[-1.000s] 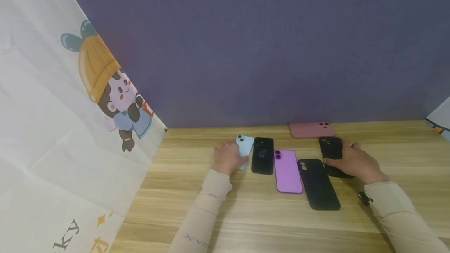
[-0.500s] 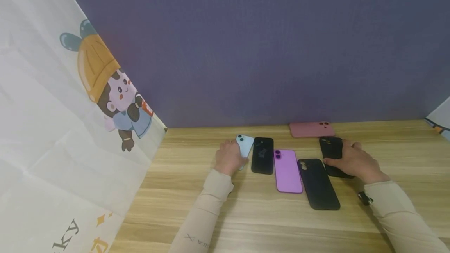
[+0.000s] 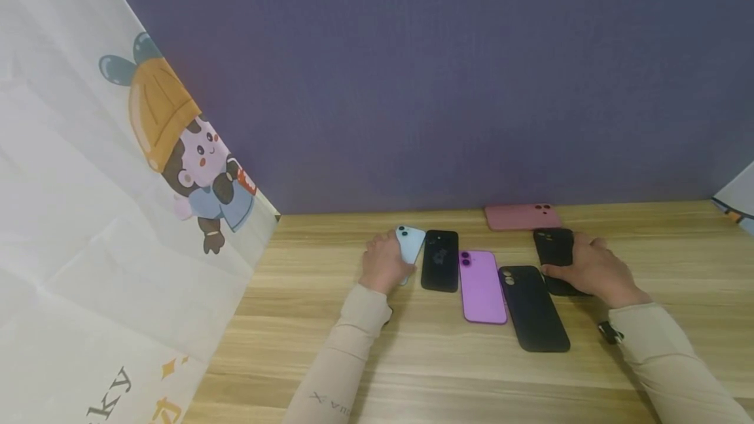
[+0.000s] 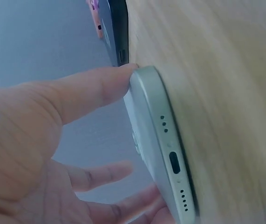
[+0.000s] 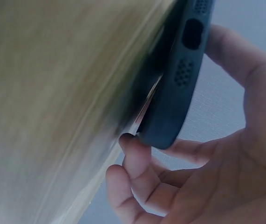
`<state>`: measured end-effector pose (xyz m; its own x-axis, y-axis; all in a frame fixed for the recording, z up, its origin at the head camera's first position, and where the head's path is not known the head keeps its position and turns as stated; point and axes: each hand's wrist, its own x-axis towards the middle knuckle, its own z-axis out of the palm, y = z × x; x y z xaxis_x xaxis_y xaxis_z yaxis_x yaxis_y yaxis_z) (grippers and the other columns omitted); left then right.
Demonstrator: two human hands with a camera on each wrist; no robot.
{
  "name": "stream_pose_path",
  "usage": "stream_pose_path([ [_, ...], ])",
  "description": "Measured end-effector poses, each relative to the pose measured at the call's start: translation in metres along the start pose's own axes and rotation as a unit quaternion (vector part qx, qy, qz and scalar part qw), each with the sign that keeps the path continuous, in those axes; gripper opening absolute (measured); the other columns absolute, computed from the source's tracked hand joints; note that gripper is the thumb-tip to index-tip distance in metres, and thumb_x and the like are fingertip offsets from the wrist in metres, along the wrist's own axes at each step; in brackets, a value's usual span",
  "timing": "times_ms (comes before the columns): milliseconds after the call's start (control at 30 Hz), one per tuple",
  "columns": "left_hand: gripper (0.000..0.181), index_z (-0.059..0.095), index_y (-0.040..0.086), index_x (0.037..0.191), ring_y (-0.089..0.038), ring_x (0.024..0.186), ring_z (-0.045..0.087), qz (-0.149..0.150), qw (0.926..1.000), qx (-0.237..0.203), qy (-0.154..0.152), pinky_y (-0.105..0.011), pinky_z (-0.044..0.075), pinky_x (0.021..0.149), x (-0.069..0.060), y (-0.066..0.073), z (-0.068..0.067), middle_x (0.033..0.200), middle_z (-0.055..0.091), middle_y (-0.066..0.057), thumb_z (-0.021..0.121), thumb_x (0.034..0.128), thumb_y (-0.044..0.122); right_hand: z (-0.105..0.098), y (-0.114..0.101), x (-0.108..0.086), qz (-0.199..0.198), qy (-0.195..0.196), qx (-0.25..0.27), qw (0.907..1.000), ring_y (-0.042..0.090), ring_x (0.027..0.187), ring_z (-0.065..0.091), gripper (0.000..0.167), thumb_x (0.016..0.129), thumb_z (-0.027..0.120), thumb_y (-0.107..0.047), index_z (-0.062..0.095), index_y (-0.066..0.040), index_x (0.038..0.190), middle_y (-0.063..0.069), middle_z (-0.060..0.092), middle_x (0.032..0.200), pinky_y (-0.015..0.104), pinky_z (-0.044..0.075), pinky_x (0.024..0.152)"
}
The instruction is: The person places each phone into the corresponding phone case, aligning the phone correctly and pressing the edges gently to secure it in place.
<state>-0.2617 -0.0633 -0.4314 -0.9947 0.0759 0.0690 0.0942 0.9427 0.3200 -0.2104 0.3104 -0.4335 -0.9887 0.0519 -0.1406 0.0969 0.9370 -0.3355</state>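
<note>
My left hand (image 3: pixel 385 262) grips a light blue phone (image 3: pixel 413 241) by its long edges at the left of the row. In the left wrist view the thumb presses one corner of the phone (image 4: pixel 165 135), charging port facing the camera, and the other fingers reach to its far side. At the right, my right hand (image 3: pixel 603 270) holds a black phone case (image 3: pixel 555 247) between thumb and fingers. The right wrist view has the case's port end (image 5: pixel 177 93) tilted up off the table, with fingertips at its lower corner. Whether a phone is inside cannot be told.
Between the hands lie a black phone (image 3: pixel 440 273) with a pattern on its back, a purple phone (image 3: pixel 483 290) and another black phone case (image 3: pixel 535 313). A pink phone (image 3: pixel 521 217) lies against the dark panel (image 3: pixel 412 84) behind the wooden table (image 3: pixel 448 371).
My left hand has shifted very slightly to the right over the light blue phone. My right hand and the black phone case have moved slightly, and the other phones lie as before.
</note>
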Motion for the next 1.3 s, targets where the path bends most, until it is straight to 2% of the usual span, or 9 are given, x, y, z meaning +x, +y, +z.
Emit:
stream_pose_path([
  [233, 0.086, 0.054, -0.001, 0.138, -0.039, 0.109, 0.059, -0.011, 0.9996, -0.025, 0.001, -0.053, 0.055, 0.088, 0.0005, -0.0018, 0.0, 0.116, 0.064, -0.024, 0.093, 0.0688, 0.033, 0.0, 0.0007, -0.0003, 0.003, 0.004, 0.0, 1.0, 0.068, 0.108, 0.049, 0.126, 0.083, 0.072, -0.068, 0.017, 0.026, 0.146, 0.06, 0.031, 0.13, 0.071, 0.049, 0.079],
  [733, 0.094, 0.053, -0.002, 0.136, -0.038, 0.109, 0.058, -0.034, 0.999, -0.027, -0.006, -0.051, 0.054, 0.088, 0.0038, -0.0058, 0.0026, 0.115, 0.061, -0.025, 0.095, 0.0646, 0.042, 0.0008, 0.0046, -0.0003, -0.012, 0.033, 0.006, 0.9994, 0.069, 0.113, 0.045, 0.111, 0.089, 0.074, -0.05, 0.017, 0.028, 0.145, 0.059, 0.034, 0.13, 0.073, 0.046, 0.087],
  [1067, 0.079, 0.062, -0.004, 0.121, -0.032, 0.101, 0.058, -0.02, 0.9987, -0.046, -0.002, -0.046, 0.055, 0.081, 0.0027, -0.007, 0.0009, 0.108, 0.065, -0.018, 0.096, 0.0646, 0.04, -0.0004, 0.0063, 0.0007, -0.008, 0.029, 0.003, 0.9995, 0.067, 0.114, 0.048, 0.114, 0.088, 0.072, -0.057, 0.02, 0.028, 0.143, 0.056, 0.038, 0.131, 0.071, 0.048, 0.085],
  [1300, 0.081, 0.062, -0.004, 0.121, -0.031, 0.098, 0.06, -0.017, 0.9985, -0.052, -0.005, -0.045, 0.055, 0.08, 0.0034, -0.0095, 0.0003, 0.105, 0.067, -0.017, 0.097, 0.0639, 0.043, -0.0032, 0.0064, 0.0014, -0.006, 0.009, 0.001, 0.9999, 0.062, 0.105, 0.058, 0.118, 0.088, 0.069, -0.065, 0.025, 0.031, 0.139, 0.052, 0.046, 0.129, 0.062, 0.052, 0.074],
])
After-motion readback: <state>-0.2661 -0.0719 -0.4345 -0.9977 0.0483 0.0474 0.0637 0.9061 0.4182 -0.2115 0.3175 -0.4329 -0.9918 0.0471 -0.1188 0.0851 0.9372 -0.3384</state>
